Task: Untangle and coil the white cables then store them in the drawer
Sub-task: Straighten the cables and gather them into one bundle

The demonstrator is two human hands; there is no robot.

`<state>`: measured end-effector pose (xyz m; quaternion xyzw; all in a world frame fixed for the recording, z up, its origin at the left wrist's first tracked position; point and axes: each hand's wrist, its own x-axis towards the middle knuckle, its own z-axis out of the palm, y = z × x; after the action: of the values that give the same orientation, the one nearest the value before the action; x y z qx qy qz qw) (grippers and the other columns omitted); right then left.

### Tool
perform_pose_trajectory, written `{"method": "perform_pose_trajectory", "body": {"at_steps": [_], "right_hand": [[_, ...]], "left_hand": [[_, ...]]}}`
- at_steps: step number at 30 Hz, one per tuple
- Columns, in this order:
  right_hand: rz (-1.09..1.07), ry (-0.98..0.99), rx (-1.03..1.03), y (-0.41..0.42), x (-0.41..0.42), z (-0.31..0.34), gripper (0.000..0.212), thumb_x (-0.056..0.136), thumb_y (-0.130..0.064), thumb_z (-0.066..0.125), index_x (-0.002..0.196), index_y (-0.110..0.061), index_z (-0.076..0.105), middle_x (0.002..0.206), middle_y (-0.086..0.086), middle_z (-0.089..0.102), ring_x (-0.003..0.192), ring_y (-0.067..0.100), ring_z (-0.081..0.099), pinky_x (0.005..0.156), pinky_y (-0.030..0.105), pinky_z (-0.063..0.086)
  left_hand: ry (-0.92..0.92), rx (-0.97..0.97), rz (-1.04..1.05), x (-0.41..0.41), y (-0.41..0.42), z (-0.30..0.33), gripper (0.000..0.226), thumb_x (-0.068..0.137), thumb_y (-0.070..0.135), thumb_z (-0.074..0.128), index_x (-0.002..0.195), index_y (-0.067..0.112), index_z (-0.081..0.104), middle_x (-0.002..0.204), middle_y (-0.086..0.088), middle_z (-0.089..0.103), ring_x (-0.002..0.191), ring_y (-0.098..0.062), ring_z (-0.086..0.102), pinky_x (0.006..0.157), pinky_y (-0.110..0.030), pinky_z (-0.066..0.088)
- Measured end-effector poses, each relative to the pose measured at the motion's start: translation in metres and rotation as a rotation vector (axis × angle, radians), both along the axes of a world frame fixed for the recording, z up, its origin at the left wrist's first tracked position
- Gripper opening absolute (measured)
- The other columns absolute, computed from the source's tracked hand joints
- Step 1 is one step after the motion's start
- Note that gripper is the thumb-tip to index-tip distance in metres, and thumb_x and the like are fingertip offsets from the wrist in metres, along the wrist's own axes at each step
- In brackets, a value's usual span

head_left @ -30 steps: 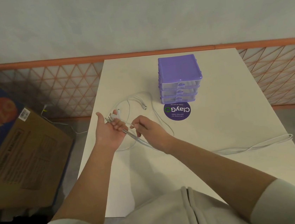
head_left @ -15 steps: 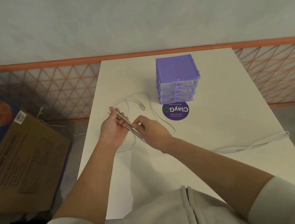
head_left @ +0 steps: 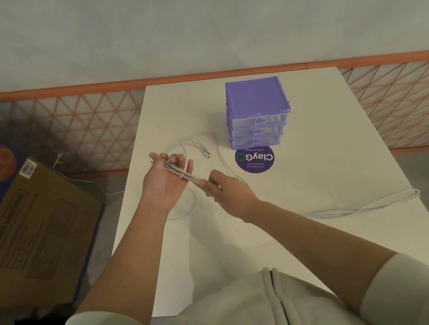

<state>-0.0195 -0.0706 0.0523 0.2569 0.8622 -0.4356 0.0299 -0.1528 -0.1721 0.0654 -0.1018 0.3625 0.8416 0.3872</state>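
The left hand [head_left: 166, 180] has been opened flat since a moment ago — thin white cables [head_left: 179, 172] laid across it, pinched by the right hand [head_left: 223, 189]

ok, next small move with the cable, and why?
Probably wrap another loop: the right hand pinches the folded white cable strands lying across the open left hand, and loose cable still trails on the white table. The purple drawer unit looks closed.
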Motion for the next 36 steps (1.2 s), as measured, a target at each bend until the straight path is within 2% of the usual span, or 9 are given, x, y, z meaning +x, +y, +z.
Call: {"method": "perform_pose_trajectory", "body": {"at_steps": [3, 6, 10, 14, 18, 23, 27, 32, 36], "right_hand": [[0.01, -0.032, -0.129, 0.003, 0.006, -0.003, 0.046, 0.095, -0.063, 0.04, 0.081, -0.019, 0.046, 0.081, -0.005, 0.073, 0.07, 0.016, 0.071, 0.065, 0.035, 0.049], [0.04, -0.049, -0.106, 0.009, 0.013, -0.002, 0.05, 0.094, -0.065, 0.039, 0.077, -0.018, 0.046, 0.072, -0.004, 0.073, 0.062, 0.012, 0.07, 0.062, 0.033, 0.048], [0.117, -0.098, 0.299, 0.022, 0.016, 0.014, 0.065, 0.093, -0.072, 0.027, 0.07, -0.018, 0.052, 0.066, -0.002, 0.069, 0.063, 0.018, 0.066, 0.065, 0.033, 0.053], [0.181, -0.217, 0.625, 0.044, 0.019, 0.024, 0.077, 0.092, -0.074, 0.015, 0.062, -0.014, 0.053, 0.061, 0.0, 0.057, 0.062, 0.022, 0.057, 0.057, 0.029, 0.042], [0.181, -0.414, 0.55, 0.061, 0.033, 0.015, 0.08, 0.086, -0.081, 0.019, 0.063, -0.016, 0.06, 0.062, -0.003, 0.069, 0.061, 0.015, 0.062, 0.054, 0.025, 0.038], [0.076, -0.556, 0.531, 0.081, 0.056, -0.004, 0.081, 0.082, -0.085, 0.021, 0.063, -0.016, 0.06, 0.055, -0.004, 0.066, 0.052, 0.013, 0.061, 0.056, 0.024, 0.038], [-0.041, -0.624, 0.495, 0.101, 0.081, -0.015, 0.076, 0.082, -0.084, 0.029, 0.067, -0.017, 0.062, 0.059, -0.003, 0.069, 0.045, 0.012, 0.058, 0.057, 0.023, 0.041], [-0.075, -0.343, -0.053, 0.101, 0.093, -0.03, 0.06, 0.078, -0.074, 0.058, 0.068, -0.016, 0.043, 0.053, 0.0, 0.066, 0.052, 0.017, 0.06, 0.059, 0.03, 0.041], [-0.141, -0.202, -0.068, 0.104, 0.097, -0.038, 0.06, 0.075, -0.068, 0.065, 0.064, -0.019, 0.033, 0.057, -0.002, 0.041, 0.054, 0.02, 0.039, 0.056, 0.03, 0.031]], "left_hand": [[-0.045, 0.082, 0.073, -0.002, 0.001, -0.002, 0.041, 0.098, 0.054, 0.042, 0.077, 0.018, 0.045, 0.055, 0.005, 0.03, 0.044, -0.008, 0.033, 0.059, -0.022, 0.05], [-0.066, 0.092, 0.078, -0.006, -0.001, -0.005, 0.059, 0.09, 0.072, 0.031, 0.07, 0.019, 0.046, 0.053, 0.004, 0.029, 0.043, -0.01, 0.028, 0.05, -0.019, 0.039], [-0.182, 0.198, 0.146, -0.008, -0.007, -0.016, 0.063, 0.099, 0.062, 0.018, 0.065, 0.016, 0.047, 0.052, 0.002, 0.032, 0.042, -0.013, 0.031, 0.05, -0.017, 0.04], [-0.222, 0.203, 0.246, -0.017, -0.016, -0.021, 0.052, 0.102, 0.041, 0.023, 0.063, 0.015, 0.047, 0.053, 0.001, 0.035, 0.042, -0.015, 0.034, 0.051, -0.018, 0.043], [-0.214, 0.186, 0.279, -0.023, -0.022, -0.023, 0.038, 0.095, 0.029, 0.032, 0.061, 0.017, 0.044, 0.053, 0.002, 0.036, 0.042, -0.014, 0.035, 0.052, -0.018, 0.042], [-0.181, 0.133, 0.314, -0.025, -0.022, -0.025, 0.028, 0.087, 0.026, 0.038, 0.061, 0.019, 0.04, 0.051, 0.003, 0.034, 0.04, -0.013, 0.034, 0.05, -0.017, 0.041], [-0.154, 0.104, 0.333, -0.03, -0.033, -0.024, 0.047, 0.1, 0.04, 0.028, 0.059, 0.02, 0.04, 0.048, 0.004, 0.033, 0.04, -0.011, 0.032, 0.048, -0.016, 0.037], [-0.164, 0.119, 0.376, -0.031, -0.031, -0.026, 0.056, 0.102, 0.048, 0.02, 0.058, 0.02, 0.04, 0.05, 0.004, 0.033, 0.042, -0.011, 0.031, 0.048, -0.017, 0.034], [-0.167, 0.083, 0.403, -0.034, -0.033, -0.026, 0.033, 0.09, 0.036, 0.036, 0.061, 0.02, 0.037, 0.051, 0.004, 0.032, 0.042, -0.011, 0.031, 0.048, -0.016, 0.034]]}}
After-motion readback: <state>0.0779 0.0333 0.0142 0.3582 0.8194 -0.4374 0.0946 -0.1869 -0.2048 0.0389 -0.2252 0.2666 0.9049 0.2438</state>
